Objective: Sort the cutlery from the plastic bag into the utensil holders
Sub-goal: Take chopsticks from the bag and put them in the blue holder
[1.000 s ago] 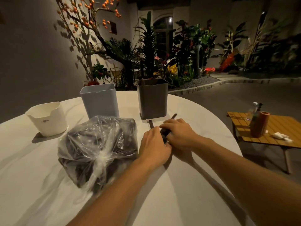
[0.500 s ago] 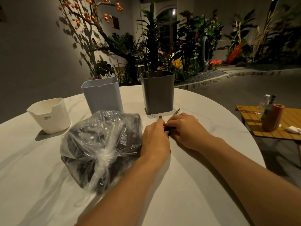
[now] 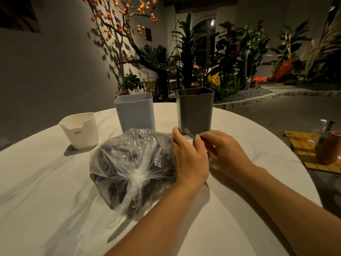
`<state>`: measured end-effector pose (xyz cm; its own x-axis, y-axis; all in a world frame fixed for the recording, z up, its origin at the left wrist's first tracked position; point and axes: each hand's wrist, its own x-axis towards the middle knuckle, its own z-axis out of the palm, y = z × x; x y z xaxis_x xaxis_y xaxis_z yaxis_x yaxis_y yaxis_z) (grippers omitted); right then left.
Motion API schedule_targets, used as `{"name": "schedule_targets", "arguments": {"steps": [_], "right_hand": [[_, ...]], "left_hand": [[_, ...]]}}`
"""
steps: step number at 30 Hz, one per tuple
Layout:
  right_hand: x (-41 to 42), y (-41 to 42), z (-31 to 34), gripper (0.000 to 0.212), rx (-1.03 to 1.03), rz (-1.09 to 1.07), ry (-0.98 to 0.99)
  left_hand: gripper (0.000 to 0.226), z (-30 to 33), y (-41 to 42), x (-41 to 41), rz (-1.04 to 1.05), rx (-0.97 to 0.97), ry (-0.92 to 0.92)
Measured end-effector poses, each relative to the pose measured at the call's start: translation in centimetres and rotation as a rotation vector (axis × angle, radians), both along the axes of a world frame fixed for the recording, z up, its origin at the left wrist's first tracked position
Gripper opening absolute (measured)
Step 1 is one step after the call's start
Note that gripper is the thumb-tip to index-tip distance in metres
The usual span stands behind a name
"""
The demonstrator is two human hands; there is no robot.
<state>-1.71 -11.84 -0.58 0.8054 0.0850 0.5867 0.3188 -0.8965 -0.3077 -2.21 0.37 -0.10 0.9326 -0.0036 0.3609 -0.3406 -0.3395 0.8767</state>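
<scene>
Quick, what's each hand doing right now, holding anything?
Left hand: beside the plastic bag; its grip cannot be told.
Right hand: fingers curled round a fork.

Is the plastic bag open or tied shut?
Tied shut: the plastic bag is gathered into a twisted knot on its near side, dark contents inside.

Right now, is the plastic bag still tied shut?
Yes, the plastic bag is bunched into a knot at its near side, with the dark contents still inside.
</scene>
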Motion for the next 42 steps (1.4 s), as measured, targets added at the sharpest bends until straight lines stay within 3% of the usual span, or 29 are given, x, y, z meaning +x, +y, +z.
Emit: {"name": "schedule_targets", "arguments": {"steps": [5,11,15,17,21,25,30,35,37,40,42], "right_hand": [[0.2,0.3,-0.3,0.032,0.118,0.015,-0.158],[-0.2,1.2,0.6,0.027,0.202,0.095,-0.325],[-0.5,2.2,1.0,0.027,0.212,0.134,-0.402],[-0.6,2.5,1.3,0.027,0.235,0.139,-0.422],[-0.7,2.7,2.0,0.021,0.326,0.106,-0.455],[-0.8,3.2,3.5,0.019,0.446,0.067,-0.398],[-0.9,3.8,5.1,0.014,0.567,0.017,-0.283],[-0.9,3.9,6.5,0.009,0.728,-0.012,-0.166],[-1.0,3.9,7.0,0.011,0.727,-0.033,-0.16],[-1.1,3.9,7.9,0.011,0.77,-0.031,-0.146],[-1.1,3.9,8.2,0.012,0.773,-0.036,-0.132]], "left_hand": [[0.057,0.1,0.0,-0.5,-0.117,0.06,0.07],[0.068,-0.6,0.4,0.0,-0.143,0.133,0.027],[0.033,-1.4,0.1,0.6,-0.13,0.092,0.032],[0.03,-1.1,0.4,0.4,-0.17,-0.001,0.071],[0.033,-0.6,0.6,0.2,-0.195,0.031,-0.141],[0.053,-0.1,0.2,0.5,-0.214,-0.013,-0.228],[0.042,1.0,0.7,0.3,-0.302,-0.081,-0.198],[0.059,3.1,1.6,0.9,-0.391,0.134,-0.089],[0.052,4.0,1.9,1.0,-0.326,0.221,-0.151],[0.037,5.5,1.8,0.3,-0.304,0.164,-0.098],[0.042,6.0,1.5,0.7,-0.327,0.037,0.031]]}}
